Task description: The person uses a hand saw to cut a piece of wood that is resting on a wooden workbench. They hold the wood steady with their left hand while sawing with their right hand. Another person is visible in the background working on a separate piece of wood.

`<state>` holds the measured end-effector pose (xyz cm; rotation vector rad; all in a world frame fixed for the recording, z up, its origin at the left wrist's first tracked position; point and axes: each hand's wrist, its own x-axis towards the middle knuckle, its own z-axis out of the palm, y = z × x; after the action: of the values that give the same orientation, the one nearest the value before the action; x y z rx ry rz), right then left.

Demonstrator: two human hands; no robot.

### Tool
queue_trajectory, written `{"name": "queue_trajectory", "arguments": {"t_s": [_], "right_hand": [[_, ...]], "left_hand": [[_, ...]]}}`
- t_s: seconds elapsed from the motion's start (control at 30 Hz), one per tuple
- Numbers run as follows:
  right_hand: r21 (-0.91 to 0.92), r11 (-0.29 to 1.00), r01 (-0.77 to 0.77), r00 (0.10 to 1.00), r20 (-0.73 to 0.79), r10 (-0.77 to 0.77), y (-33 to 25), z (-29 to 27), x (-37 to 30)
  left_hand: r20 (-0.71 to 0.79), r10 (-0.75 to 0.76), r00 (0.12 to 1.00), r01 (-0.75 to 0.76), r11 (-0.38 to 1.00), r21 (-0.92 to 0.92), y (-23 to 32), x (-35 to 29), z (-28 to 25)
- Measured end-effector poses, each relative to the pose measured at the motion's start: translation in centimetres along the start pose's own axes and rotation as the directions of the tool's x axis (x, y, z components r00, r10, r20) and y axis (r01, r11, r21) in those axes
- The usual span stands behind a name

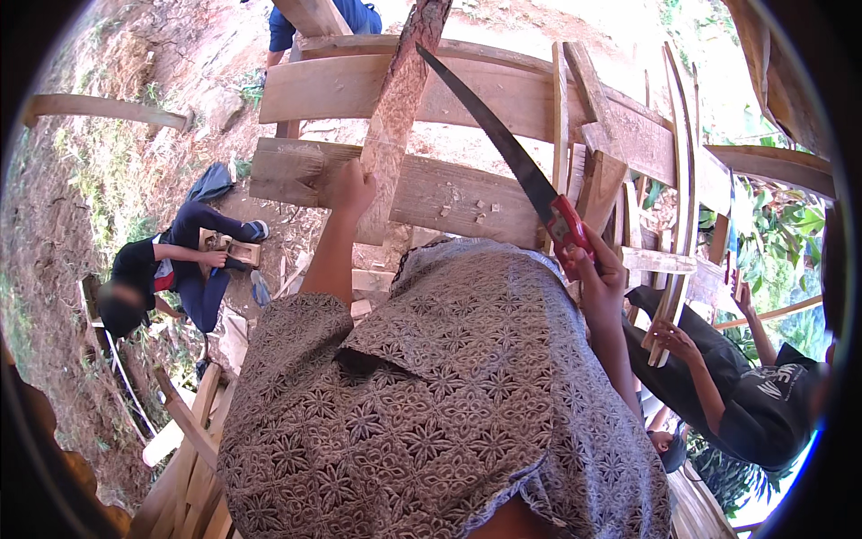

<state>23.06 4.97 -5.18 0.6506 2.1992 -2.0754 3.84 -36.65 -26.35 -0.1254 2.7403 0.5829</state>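
Note:
My right hand [603, 275] is wrapped round the red handle of a handsaw [512, 144]. The saw's dark blade slants up and left, its tip beside the upper part of a rough wooden slab [392, 135] with bark at its far end. The slab lies lengthwise across two planks, and the blade is apart from its near part. At the slab's left edge, my left hand [353, 190] is closed in a fist above the near plank [458, 193]. What its fingers hold, if anything, is hidden. Wood chips lie on that plank.
A far plank [323, 88] runs behind the near one. Upright boards [593, 171] stand close by my right hand. At right, a person [763, 395] in dark clothes holds a long board [687, 207]. Another person [184, 260] sits on the ground at left. A third stands beyond the planks.

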Motion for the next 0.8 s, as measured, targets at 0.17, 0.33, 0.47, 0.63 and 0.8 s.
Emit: {"name": "queue_trajectory", "arguments": {"t_s": [0.17, 0.33, 0.47, 0.63, 0.8], "right_hand": [[-0.042, 0.999, -0.010, 1.000, -0.017, 0.009, -0.5, 0.5, 0.0], [-0.086, 0.996, -0.008, 1.000, 0.010, 0.009, -0.7, 0.9, 0.1], [-0.059, 0.998, -0.024, 1.000, 0.013, 0.025, -0.3, 1.1, 0.2], [-0.088, 0.996, -0.021, 0.999, 0.027, 0.023, 0.8, 0.4, 0.5], [-0.076, 0.997, -0.007, 1.000, 0.024, 0.009, 0.3, 0.7, 0.7]], "left_hand": [[-0.351, 0.131, 0.927, -0.086, 0.986, 0.141, 3.0, -1.7, 0.1], [-0.214, 0.090, 0.973, -0.037, 0.970, 0.239, 6.7, -3.5, 0.1], [-0.248, 0.161, 0.955, -0.067, 0.934, 0.351, 5.9, -3.1, 2.4], [0.186, 0.377, 0.907, -0.420, 0.806, 0.417, 8.9, -2.3, 3.5], [-0.099, 0.536, 0.838, -0.511, 0.836, 0.201, 8.1, -1.2, 2.0]]}}
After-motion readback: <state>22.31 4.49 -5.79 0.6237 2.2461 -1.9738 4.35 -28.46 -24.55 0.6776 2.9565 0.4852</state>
